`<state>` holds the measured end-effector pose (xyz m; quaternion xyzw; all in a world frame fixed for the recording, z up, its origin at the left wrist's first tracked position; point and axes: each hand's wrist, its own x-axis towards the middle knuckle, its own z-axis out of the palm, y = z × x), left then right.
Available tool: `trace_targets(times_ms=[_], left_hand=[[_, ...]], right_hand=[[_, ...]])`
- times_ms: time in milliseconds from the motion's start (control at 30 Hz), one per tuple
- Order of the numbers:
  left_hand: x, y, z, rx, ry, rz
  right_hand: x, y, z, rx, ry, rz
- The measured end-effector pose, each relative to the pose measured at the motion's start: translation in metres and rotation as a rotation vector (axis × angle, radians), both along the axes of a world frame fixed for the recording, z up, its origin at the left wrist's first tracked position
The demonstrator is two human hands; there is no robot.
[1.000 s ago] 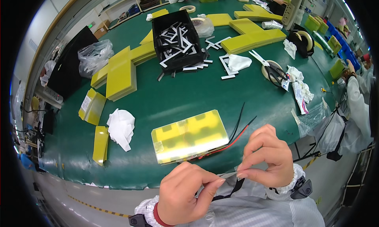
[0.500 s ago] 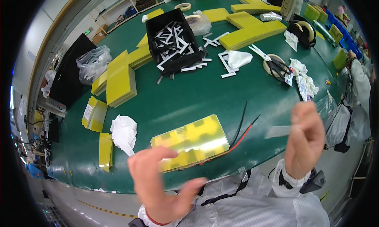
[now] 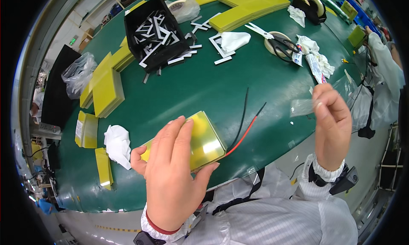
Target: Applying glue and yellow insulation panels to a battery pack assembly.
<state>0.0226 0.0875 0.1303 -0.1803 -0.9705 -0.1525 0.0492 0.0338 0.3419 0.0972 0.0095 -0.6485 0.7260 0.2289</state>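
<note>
Near the front edge of the table lies a battery pack point(image 3: 208, 139) faced with yellow sheet, a red wire point(image 3: 243, 139) and a black wire point(image 3: 244, 117) running from its right end. My left hand point(image 3: 172, 168) lies across its top, with the thumb at the near edge, gripping it and hiding much of its left part. At the right, my right hand point(image 3: 333, 123) pinches a short strip of clear tape point(image 3: 303, 107) with fine lines in it between thumb and fingers. The strip hangs out to the left, over the table and apart from the pack.
A black bin point(image 3: 164, 53) of grey-white L-shaped strips stands at the back. Yellow sheets point(image 3: 108, 91) are stacked on the left, beside a white cloth point(image 3: 117, 144). Scissors point(image 3: 279, 44) lie on a tape roll point(image 3: 269, 43), near a glue tube point(image 3: 315, 68). Another person point(image 3: 383, 61) is at far right.
My left hand has come down onto the battery pack and closed on it; before, it hovered at the near side. My right hand still holds the tape strip. The whole view has shifted.
</note>
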Motion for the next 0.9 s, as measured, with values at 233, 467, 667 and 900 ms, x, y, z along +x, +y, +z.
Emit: trace_targets(times_ms=[233,467,667,900], left_hand=[[0.001,0.004,0.008,-0.074,-0.007,-0.008],[-0.012,0.002,0.01,-0.089,-0.093,-0.088],[-0.006,0.003,0.005,-0.177,-0.01,-0.133],[0.0,0.006,-0.005,-0.257,0.044,-0.129]], right_hand=[[-0.007,-0.036,-0.004,-0.019,-0.114,0.258],[-0.016,-0.044,-0.014,-0.044,-0.116,0.249],[-0.018,-0.057,-0.024,-0.147,-0.213,0.301],[-0.02,-0.067,-0.025,-0.078,-0.225,0.313]])
